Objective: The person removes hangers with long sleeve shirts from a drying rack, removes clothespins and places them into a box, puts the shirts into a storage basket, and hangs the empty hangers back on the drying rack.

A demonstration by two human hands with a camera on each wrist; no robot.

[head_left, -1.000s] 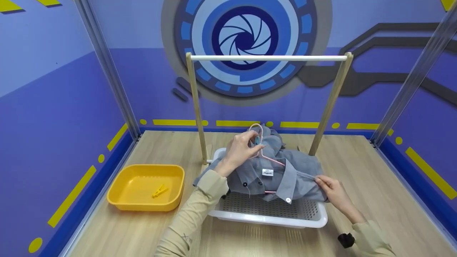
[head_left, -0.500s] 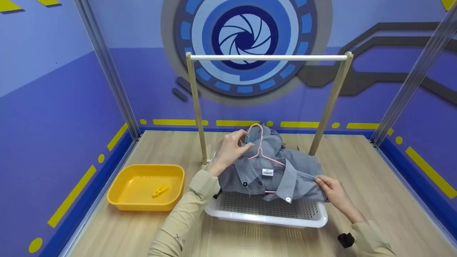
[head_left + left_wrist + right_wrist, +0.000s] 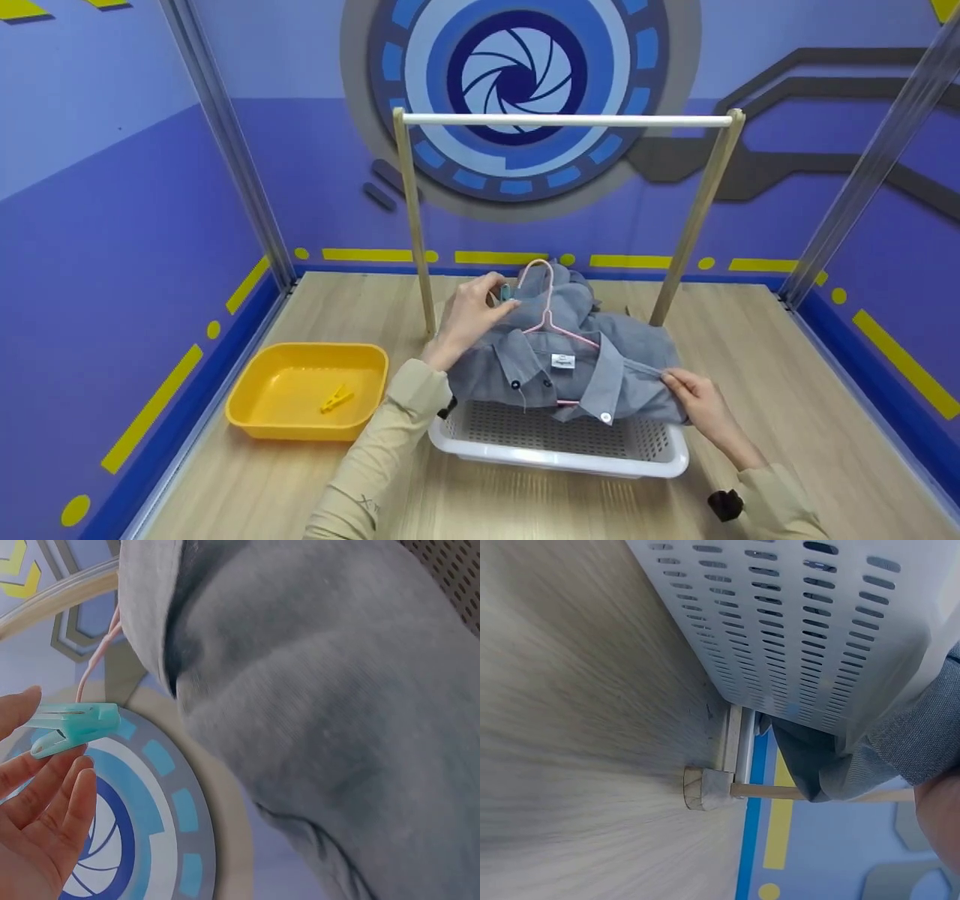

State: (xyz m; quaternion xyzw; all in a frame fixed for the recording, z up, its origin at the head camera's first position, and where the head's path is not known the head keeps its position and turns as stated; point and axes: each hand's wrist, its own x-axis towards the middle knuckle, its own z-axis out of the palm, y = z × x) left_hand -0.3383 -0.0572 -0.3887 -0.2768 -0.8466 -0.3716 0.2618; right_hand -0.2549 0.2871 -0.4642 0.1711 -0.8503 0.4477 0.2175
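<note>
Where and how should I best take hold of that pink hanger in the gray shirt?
I'd pinch the pink hanger at its neck, just below the hook, coming from above on the right. Neck and hook are uncovered, while its sloping arms run into the gray shirt. The left hand, pinching a teal clothespin, is on the left, so the right looks freer.

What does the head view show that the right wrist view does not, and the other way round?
Only the head view shows the left hand pinching a blue-green clothespin, the pink hanger, and the yellow basin holding a yellow clothespin.

Only the right wrist view shows the white basket's slotted outer side wall and a block at the foot of the rack.

Both show the grey shirt, the basket, the rack, and the right hand, just a sliver in the wrist view.
</note>
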